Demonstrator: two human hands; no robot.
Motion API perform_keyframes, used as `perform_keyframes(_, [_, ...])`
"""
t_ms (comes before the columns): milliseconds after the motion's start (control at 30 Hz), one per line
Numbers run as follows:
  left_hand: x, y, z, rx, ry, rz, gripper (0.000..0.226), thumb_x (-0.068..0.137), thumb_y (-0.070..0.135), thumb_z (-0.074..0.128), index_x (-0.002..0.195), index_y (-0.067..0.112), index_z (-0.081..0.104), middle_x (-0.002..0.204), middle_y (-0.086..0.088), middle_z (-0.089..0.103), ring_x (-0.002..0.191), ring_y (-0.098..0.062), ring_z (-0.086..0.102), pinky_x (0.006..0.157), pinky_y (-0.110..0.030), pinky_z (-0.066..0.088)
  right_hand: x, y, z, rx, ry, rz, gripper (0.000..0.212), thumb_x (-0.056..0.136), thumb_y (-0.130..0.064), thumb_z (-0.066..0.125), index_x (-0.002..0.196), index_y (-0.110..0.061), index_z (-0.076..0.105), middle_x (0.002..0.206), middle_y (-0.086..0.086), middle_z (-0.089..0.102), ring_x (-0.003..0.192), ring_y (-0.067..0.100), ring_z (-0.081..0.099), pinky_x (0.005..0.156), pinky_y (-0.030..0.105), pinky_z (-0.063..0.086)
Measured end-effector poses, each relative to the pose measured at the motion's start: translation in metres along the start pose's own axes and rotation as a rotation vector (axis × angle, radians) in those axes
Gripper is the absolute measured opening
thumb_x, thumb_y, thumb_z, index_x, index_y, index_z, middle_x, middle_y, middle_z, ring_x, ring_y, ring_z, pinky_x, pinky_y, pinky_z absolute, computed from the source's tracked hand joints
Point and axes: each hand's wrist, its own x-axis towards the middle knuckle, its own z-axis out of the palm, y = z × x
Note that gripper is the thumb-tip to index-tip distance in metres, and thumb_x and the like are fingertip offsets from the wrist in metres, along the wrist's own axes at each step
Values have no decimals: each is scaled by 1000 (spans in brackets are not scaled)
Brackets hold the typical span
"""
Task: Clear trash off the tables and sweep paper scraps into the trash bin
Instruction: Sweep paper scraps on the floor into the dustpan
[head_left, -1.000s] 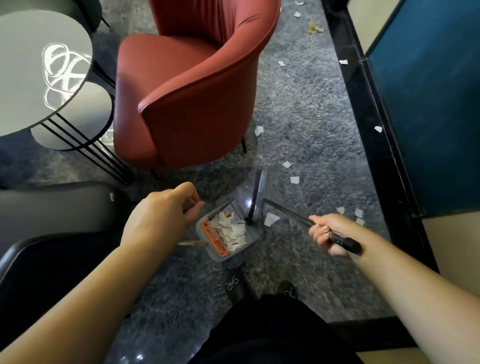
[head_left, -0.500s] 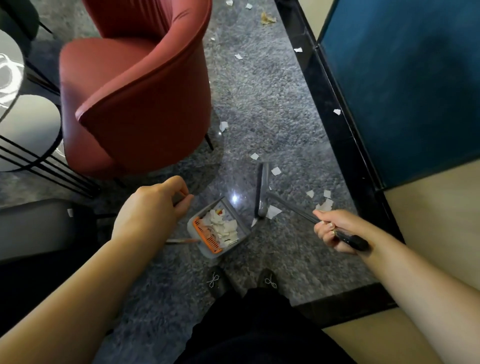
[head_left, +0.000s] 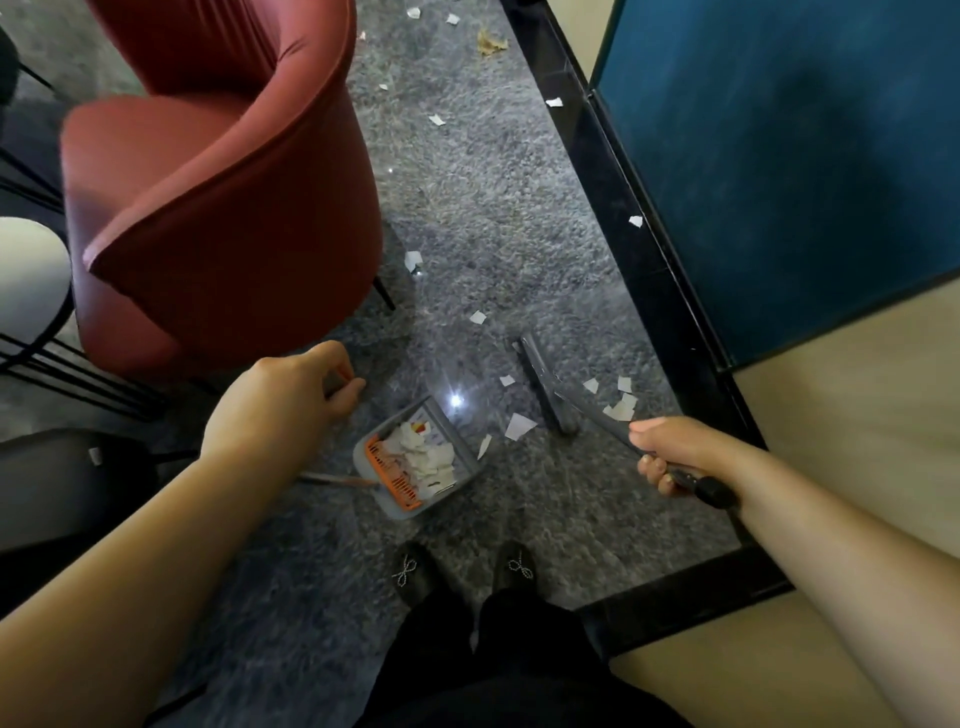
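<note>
Down on the grey floor (head_left: 467, 208), the grey dustpan (head_left: 415, 457) sits just ahead of my shoes (head_left: 415, 571), its open mouth facing away from me and toward the right, an orange comb strip (head_left: 392, 475) along its near-left edge and a heap of white paper scraps (head_left: 426, 454) already lying inside. My left hand (head_left: 283, 400) is curled round the top of the dustpan's long handle, with the fingers (head_left: 345, 387) closed tight on it; only a short stretch of that handle (head_left: 340, 480) shows near the pan. My right hand (head_left: 675, 449) grips the dark broom handle (head_left: 608, 423), fingers wrapped round it and the black end cap sticking out behind my palm. The broom head (head_left: 548, 384) rests on the floor just right of the dustpan, apart from it. More loose scraps (head_left: 621, 402) lie in a cluster right of the broom head, one larger piece (head_left: 519, 426) lies between the head and the pan, and a slim one (head_left: 484, 447) lies just beside the pan's right wall. Further off, single bits (head_left: 478, 317) are scattered up the floor, and a crumpled brownish piece (head_left: 491, 41) lies near the top. A red armchair (head_left: 223, 208) stands to the left, near my left hand. A black border strip (head_left: 649, 260) runs along the right of the floor, with a blue panel (head_left: 779, 156) beyond it. At the far left edge I can see part of a round table (head_left: 31, 280) on thin black legs.
</note>
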Motion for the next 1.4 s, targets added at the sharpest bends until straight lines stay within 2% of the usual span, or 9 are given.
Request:
perform_keyframes(100, [-2, 2, 4, 29, 17, 14, 18, 90, 37, 65, 83, 24, 54, 52, 3, 51, 48, -22, 52, 45, -32, 47, 12, 3, 2, -119, -1, 18, 42, 104, -16, 33, 145, -26, 32, 63, 3, 36, 29, 3, 31, 33, 11, 27])
perform_keyframes(267, [-1, 7, 9, 55, 24, 23, 21, 91, 36, 65, 80, 22, 54, 51, 0, 50, 48, -26, 52, 45, -32, 45, 15, 9, 20, -205, -90, 41, 45, 104, -16, 32, 147, -27, 28, 64, 3, 37, 30, 3, 31, 33, 13, 28])
perform_keyframes(567, [1, 20, 13, 83, 6, 30, 21, 94, 36, 60, 85, 19, 54, 54, 0, 50, 47, -24, 50, 43, -32, 46, 1, 26, 42, -234, -275, 55, 38, 102, -19, 41, 139, -29, 41, 62, 2, 41, 36, 3, 33, 32, 15, 29])
perform_keyframes(700, [-2, 20, 15, 85, 28, 30, 21, 93, 36, 61, 84, 18, 54, 53, 1, 46, 45, -21, 46, 42, -28, 40, -14, 31, 44, -304, -337, 14, 35, 103, -22, 41, 136, -32, 42, 64, 2, 41, 38, 3, 34, 35, 15, 30])
perform_keyframes(767, [-3, 17, 14, 70, 42, 36, 20, 92, 35, 63, 84, 18, 55, 52, 2, 47, 45, -21, 46, 42, -28, 39, -20, 33, 41, -301, -334, 1, 34, 103, -23, 41, 135, -33, 43, 63, 2, 42, 38, 3, 34, 35, 15, 30])
perform_keyframes(933, [-11, 1, 7, 53, 64, 24, 20, 91, 39, 64, 84, 22, 55, 55, 0, 57, 48, -26, 54, 46, -40, 51, -24, 26, 27, -266, -291, -27, 37, 101, -22, 44, 137, -31, 42, 64, 3, 45, 40, 4, 36, 35, 17, 31])
perform_keyframes(1100, [-21, -8, 3, -29, 119, -76, 16, 89, 33, 68, 84, 21, 59, 51, 9, 46, 45, -17, 46, 46, -28, 40, -13, 1, 28, -279, -211, -86, 43, 102, -20, 42, 143, -30, 35, 66, 5, 43, 37, 5, 33, 35, 16, 30])
perform_keyframes(1300, [-16, -22, -4, -24, 103, -114, 17, 90, 34, 67, 85, 22, 57, 53, 5, 47, 48, -21, 47, 48, -29, 40, 14, -40, 53, -328, -149, -157, 53, 101, -18, 47, 148, -27, 27, 66, 4, 40, 34, 3, 34, 36, 14, 29])
perform_keyframes(1400, [-5, -26, -5, 5, 68, -107, 18, 91, 38, 65, 86, 23, 56, 57, -2, 54, 53, -27, 54, 49, -36, 49, 31, -58, 68, -385, -140, -172, 57, 101, -16, 46, 151, -25, 21, 67, 5, 41, 38, 5, 36, 37, 16, 31])
